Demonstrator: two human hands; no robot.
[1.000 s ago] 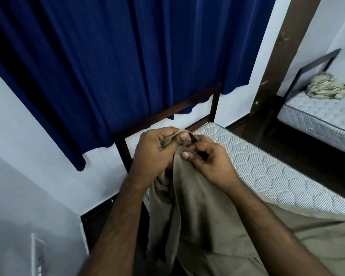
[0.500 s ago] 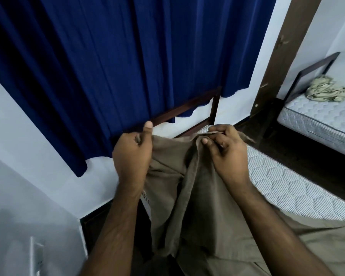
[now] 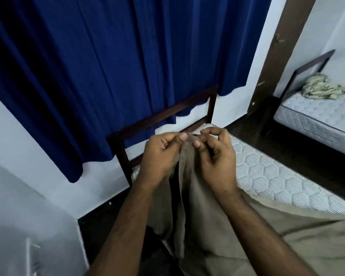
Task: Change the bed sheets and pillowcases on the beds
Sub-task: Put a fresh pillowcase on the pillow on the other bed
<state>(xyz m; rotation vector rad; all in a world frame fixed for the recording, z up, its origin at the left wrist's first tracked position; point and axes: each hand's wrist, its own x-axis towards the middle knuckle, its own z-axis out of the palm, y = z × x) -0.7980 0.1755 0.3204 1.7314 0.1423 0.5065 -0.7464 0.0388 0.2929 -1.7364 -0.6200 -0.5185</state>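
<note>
Brown sheet [image 3: 197, 196] edge pinched by left hand [image 3: 160, 154] and right hand [image 3: 217, 158], both grips closed on fabric, held raised over bare mattress [image 3: 267, 172] near headboard [image 3: 159, 118].

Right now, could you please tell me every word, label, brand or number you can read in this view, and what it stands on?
None: no readable text shows anywhere.
Brown sheet held by the left hand and right hand: plain.
Mattress, blue curtain, far bed's crumpled cloth: no lettering.
</note>
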